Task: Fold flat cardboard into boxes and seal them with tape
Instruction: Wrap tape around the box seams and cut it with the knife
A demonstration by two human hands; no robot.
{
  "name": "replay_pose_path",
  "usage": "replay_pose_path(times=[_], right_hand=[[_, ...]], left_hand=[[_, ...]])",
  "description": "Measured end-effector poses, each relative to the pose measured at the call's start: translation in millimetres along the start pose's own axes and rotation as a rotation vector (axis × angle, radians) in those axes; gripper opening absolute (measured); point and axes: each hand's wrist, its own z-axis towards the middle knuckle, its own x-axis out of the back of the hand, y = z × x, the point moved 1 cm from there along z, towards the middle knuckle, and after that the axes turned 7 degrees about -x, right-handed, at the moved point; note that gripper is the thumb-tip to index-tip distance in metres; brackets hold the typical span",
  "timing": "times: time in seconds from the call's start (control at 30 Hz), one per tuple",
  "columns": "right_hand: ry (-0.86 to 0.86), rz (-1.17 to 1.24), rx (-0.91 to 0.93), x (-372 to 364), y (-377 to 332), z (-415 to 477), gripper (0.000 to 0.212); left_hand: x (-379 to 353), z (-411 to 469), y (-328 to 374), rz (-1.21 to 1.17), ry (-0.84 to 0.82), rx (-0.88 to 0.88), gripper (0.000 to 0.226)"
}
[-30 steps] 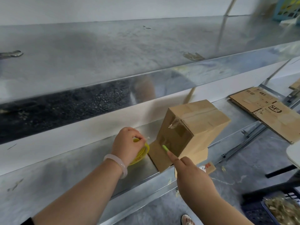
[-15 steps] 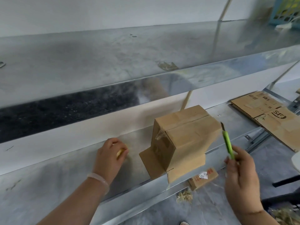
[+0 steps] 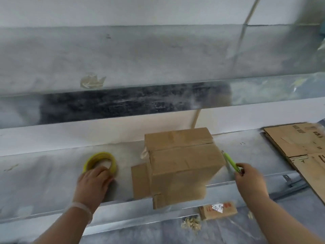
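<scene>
Ok, status. Left hand (image 3: 94, 180) was palm down on the metal shelf (image 3: 44, 184), forearm coming in from bottom left, a pale bracelet (image 3: 80, 208) on the wrist. Its fingers were bent over the near rim of the yellow tape roll (image 3: 100, 162) and touched it. Can't tell whether they actually pinched the roll, which lay flat on the shelf.

Right hand (image 3: 250, 181) was off the box's right side, thumb and fingers pinching the lower end of a green utility knife (image 3: 230, 162). The knife pointed up and left, its tip just beside the box's right edge. Contact not discernible, frame blurred there.

Cardboard box (image 3: 182, 166) stood on the shelf between both hands, near the front edge. Its top end was closed, with clear tape along the seam and a loose tape tail (image 3: 144, 154) hanging at the upper left corner. The bottom flaps were unfolded: one lay flat on the shelf to the left, another stuck out past the shelf's front lip.

Flat cardboard sheets (image 3: 297, 148) were stacked on the shelf to the far right, well apart from the box. A small cardboard scrap (image 3: 218, 209) with a white label lay on the floor below.
</scene>
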Motion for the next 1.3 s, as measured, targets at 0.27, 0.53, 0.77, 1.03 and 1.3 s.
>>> replay_pose_path(times=[0.27,0.53,0.77,1.03,1.3], right_hand=[[-0.080,-0.065,0.124,14,-5,15,0.050],[-0.568,0.624,0.278,40,-91,-55,0.047],[-0.722,0.627,0.138,36,-101,-45,0.062],[-0.513,0.332,0.133,31,-132,-33,0.116],[-0.448,0.381,0.214,27,-122,-31,0.045]], left_hand=[[28,-7,82,-0.307,0.325,0.265,0.050],[65,28,207,-1.059,0.299,0.562,0.047],[68,35,205,-1.183,0.213,0.674,0.054],[84,68,209,-0.687,0.037,0.780,0.079],[72,69,197,-0.603,0.140,0.734,0.042]])
